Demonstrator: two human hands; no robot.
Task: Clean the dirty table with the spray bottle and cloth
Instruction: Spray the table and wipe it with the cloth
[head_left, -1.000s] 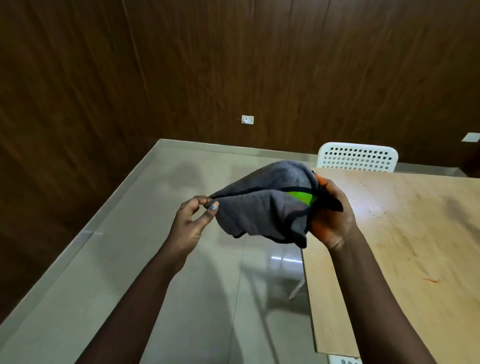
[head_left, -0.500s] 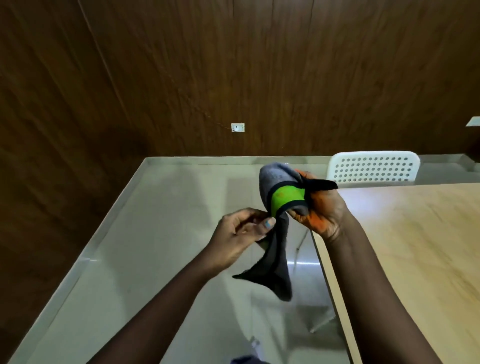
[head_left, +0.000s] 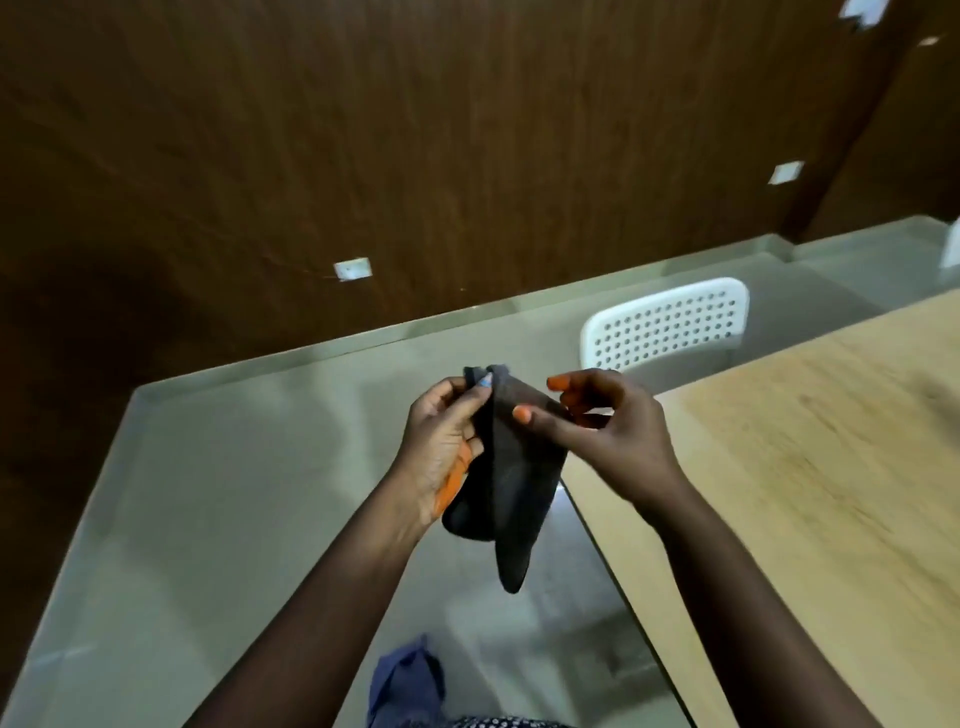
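A dark grey cloth (head_left: 511, 483) hangs in the air between my hands, left of the wooden table (head_left: 810, 467). My left hand (head_left: 441, 447) pinches its top corner between thumb and fingers. My right hand (head_left: 597, 421) grips the cloth's upper right edge, thumb on the front. The cloth droops to a point below my hands. Orange stains mark both hands. No spray bottle is in view.
A white perforated chair (head_left: 670, 325) stands at the table's far end. Glossy grey floor (head_left: 234, 493) lies to the left, bounded by dark wood-panelled walls (head_left: 415, 130). Blue fabric (head_left: 405, 680) shows at the bottom edge.
The cloth has been turned so its green patch no longer shows. My left hand rose to pinch the top corner and my right hand shifted its grip. The view swung left.
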